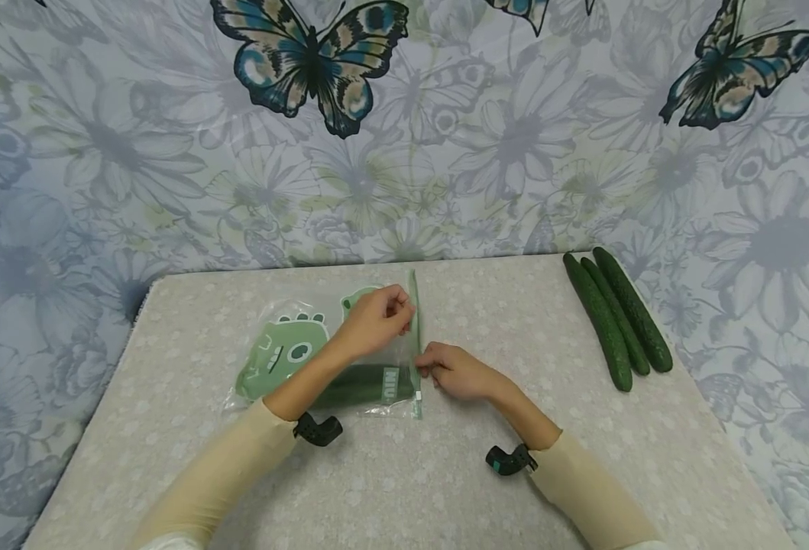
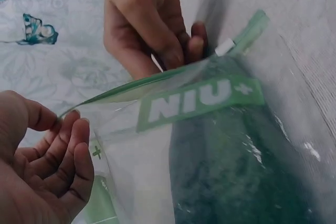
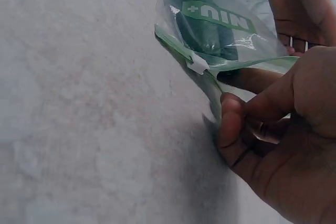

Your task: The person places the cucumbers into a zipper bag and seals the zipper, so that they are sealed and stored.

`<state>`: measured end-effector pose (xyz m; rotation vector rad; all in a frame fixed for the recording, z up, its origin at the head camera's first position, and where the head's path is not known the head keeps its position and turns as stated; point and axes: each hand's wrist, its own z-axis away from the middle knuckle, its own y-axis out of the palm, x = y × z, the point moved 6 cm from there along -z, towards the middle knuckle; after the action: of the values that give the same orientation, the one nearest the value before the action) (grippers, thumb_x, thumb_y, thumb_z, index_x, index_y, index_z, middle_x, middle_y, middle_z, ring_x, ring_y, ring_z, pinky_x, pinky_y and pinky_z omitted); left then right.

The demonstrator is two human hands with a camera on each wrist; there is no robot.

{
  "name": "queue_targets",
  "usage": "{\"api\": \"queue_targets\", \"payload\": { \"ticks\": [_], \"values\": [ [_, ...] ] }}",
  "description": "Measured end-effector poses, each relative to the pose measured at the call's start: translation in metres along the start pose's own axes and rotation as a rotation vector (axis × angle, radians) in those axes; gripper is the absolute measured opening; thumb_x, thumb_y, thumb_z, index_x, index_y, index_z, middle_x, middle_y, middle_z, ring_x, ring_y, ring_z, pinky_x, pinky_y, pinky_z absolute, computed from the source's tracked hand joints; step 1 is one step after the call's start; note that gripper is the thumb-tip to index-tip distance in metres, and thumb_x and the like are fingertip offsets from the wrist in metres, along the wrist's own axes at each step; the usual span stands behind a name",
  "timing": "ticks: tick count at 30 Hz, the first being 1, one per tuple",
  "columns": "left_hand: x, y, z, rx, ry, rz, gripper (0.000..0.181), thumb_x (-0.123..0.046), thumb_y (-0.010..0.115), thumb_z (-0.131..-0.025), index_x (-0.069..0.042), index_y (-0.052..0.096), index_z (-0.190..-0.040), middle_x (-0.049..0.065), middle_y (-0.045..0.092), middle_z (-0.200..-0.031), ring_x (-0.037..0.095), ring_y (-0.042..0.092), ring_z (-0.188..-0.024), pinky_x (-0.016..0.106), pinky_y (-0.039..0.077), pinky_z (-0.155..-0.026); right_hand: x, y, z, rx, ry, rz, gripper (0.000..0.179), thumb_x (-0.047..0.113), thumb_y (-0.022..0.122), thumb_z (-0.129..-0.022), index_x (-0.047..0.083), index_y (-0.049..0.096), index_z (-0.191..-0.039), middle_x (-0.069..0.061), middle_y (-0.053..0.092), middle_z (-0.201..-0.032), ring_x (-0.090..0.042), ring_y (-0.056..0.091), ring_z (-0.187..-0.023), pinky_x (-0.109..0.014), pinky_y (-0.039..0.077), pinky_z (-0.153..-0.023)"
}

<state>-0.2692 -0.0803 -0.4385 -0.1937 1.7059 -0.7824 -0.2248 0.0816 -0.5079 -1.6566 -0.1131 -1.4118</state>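
A clear zip bag with a green cartoon print lies flat on the table, its zip edge facing right. Inside it, along the near side, a cucumber shows through the plastic. My left hand reaches over the bag and pinches the zip edge between thumb and fingertip. Closer to the white slider, my right hand pinches one lip of the opening, with a finger inside the mouth. In the left wrist view the bag's mouth looks parted between the hands.
Several cucumbers lie side by side at the table's right edge. A patterned cloth covers the table. Behind it hangs a butterfly-print backdrop. Each wrist wears a black camera mount.
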Motion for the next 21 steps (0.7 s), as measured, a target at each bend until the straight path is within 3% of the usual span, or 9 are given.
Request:
{"api": "queue_targets", "payload": {
  "ticks": [4, 11, 16, 21],
  "values": [
    [0.007, -0.001, 0.002, -0.037, -0.037, -0.12, 0.01, -0.023, 0.064, -0.102, -0.013, 0.065, -0.101, 0.002, 0.075, -0.086, 0.011, 0.068, -0.071, 0.028, 0.049, -0.064, -0.004, -0.005, 0.011, -0.02, 0.001, -0.053, 0.041, -0.001, 0.039, -0.112, 0.003, 0.069, -0.14, -0.018, 0.067, -0.108, -0.015, 0.063, -0.078, -0.024, 0.056, -0.073],
    [0.009, 0.011, 0.003, -0.02, -0.017, -0.25, 0.013, -0.021, 0.072, -0.096, -0.013, 0.062, -0.101, 0.001, 0.071, -0.086, 0.014, 0.058, -0.065, 0.029, 0.045, -0.062, -0.021, -0.038, 0.04, -0.083, 0.035, -0.127, 0.038, 0.002, 0.04, -0.114, 0.001, 0.068, -0.139, -0.021, 0.072, -0.111, -0.029, 0.069, -0.084, -0.029, 0.06, -0.074],
    [0.01, 0.016, 0.011, -0.068, 0.012, -0.384, 0.016, -0.024, 0.075, -0.098, -0.015, 0.062, -0.097, -0.003, 0.062, -0.075, 0.014, 0.051, -0.059, 0.029, 0.039, -0.057, -0.035, -0.075, 0.08, -0.18, 0.037, -0.092, 0.034, 0.007, 0.044, -0.115, -0.003, 0.067, -0.138, -0.024, 0.072, -0.111, -0.035, 0.071, -0.089, -0.036, 0.062, -0.078],
    [0.011, 0.02, 0.022, -0.142, 0.027, -0.501, 0.018, -0.024, 0.075, -0.098, -0.018, 0.061, -0.088, -0.006, 0.056, -0.068, 0.013, 0.05, -0.057, 0.031, 0.038, -0.054, -0.053, -0.111, 0.129, -0.314, 0.089, -0.021, 0.031, 0.013, 0.051, -0.115, 0.0, 0.068, -0.138, -0.023, 0.072, -0.11, -0.03, 0.072, -0.089, -0.035, 0.062, -0.079]
  ]
}}
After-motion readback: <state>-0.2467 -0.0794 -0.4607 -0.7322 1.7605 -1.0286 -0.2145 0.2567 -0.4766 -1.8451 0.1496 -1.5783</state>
